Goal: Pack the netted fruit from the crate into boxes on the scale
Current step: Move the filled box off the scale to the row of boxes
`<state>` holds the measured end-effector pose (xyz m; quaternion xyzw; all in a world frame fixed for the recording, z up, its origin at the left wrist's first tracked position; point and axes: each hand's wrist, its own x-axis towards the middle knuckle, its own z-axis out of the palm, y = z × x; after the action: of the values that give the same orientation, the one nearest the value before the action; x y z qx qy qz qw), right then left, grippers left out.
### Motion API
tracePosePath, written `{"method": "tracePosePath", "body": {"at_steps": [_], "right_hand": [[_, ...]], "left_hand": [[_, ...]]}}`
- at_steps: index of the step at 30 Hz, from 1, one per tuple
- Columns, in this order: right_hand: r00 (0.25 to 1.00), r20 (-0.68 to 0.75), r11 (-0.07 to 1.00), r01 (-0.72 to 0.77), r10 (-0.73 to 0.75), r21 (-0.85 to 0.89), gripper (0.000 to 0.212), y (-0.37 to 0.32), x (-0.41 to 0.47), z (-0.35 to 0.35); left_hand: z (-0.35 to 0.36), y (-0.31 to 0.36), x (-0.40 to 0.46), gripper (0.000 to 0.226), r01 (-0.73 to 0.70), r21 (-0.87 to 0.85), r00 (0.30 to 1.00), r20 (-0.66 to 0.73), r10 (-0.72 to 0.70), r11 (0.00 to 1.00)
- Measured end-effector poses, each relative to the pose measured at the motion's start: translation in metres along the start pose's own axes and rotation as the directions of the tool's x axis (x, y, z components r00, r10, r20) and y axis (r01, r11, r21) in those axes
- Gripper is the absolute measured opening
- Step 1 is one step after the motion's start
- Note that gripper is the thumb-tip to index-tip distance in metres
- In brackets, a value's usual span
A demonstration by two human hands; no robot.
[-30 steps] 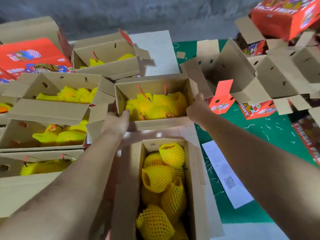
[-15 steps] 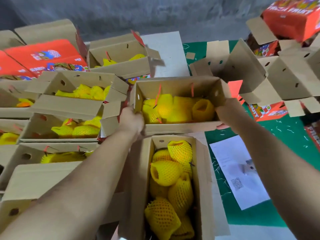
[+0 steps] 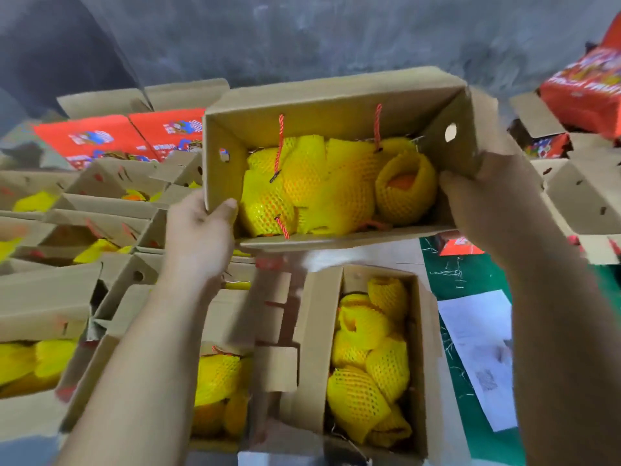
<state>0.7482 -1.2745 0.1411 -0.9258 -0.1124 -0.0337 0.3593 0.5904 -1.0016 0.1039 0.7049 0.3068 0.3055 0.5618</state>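
The left hand (image 3: 198, 230) grips the left end wall of the open brown cardboard box (image 3: 336, 95), its thumb hooked over the rim into the inside. The right hand (image 3: 477, 196) grasps the right end wall in the same way, fingers curled around the edge. Between them the box is tilted toward the person and is held clear of the other boxes; there is free room under its near edge, and behind its far wall only the grey wall (image 3: 302, 35).

Half a second ago this box was lower, near the open boxes at the left; now it is raised and closer to the camera.

Inside it lie the fruits in yellow foam net (image 3: 302, 193), packed close, one at the right end showing orange through the open top of its net. Two red cord handles (image 3: 280, 136) hang on the far wall inside. Just below, a second narrow cardboard box (image 3: 314, 348) holds more netted fruit. At the right a white paper sheet (image 3: 477, 338) lies on the green mat (image 3: 470, 274).
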Motion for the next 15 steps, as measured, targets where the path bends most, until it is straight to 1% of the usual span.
{"method": "tracePosePath", "body": {"at_steps": [3, 6, 9, 13, 15], "right_hand": [[0.998, 0.051, 0.999, 0.031, -0.032, 0.022, 0.031, -0.042, -0.043, 0.016], [0.994, 0.087, 0.997, 0.056, -0.061, 0.053, 0.035, -0.082, -0.093, 0.038], [0.987, 0.136, 0.996, 0.079, -0.084, 0.039, 0.034, -0.126, -0.143, 0.063], [0.968, 0.227, 0.994, 0.109, -0.111, 0.023, 0.028, -0.212, -0.21, 0.109], [0.953, 0.271, 0.991, 0.13, -0.136, 0.04, 0.026, -0.262, -0.247, 0.14]], "left_hand": [[-0.062, -0.007, -0.021, 0.031, -0.01, -0.022, 0.997, -0.074, 0.009, 1.0], [-0.131, -0.02, -0.042, 0.028, -0.014, 0.017, 0.994, -0.11, 0.016, 1.0], [-0.208, -0.038, -0.054, 0.029, -0.01, 0.063, 0.991, -0.134, 0.018, 0.998], [-0.324, -0.057, -0.069, 0.047, -0.011, 0.095, 0.981, -0.192, 0.029, 0.995], [-0.39, -0.065, -0.078, 0.043, -0.026, 0.129, 0.968, -0.245, 0.057, 0.991]]}}
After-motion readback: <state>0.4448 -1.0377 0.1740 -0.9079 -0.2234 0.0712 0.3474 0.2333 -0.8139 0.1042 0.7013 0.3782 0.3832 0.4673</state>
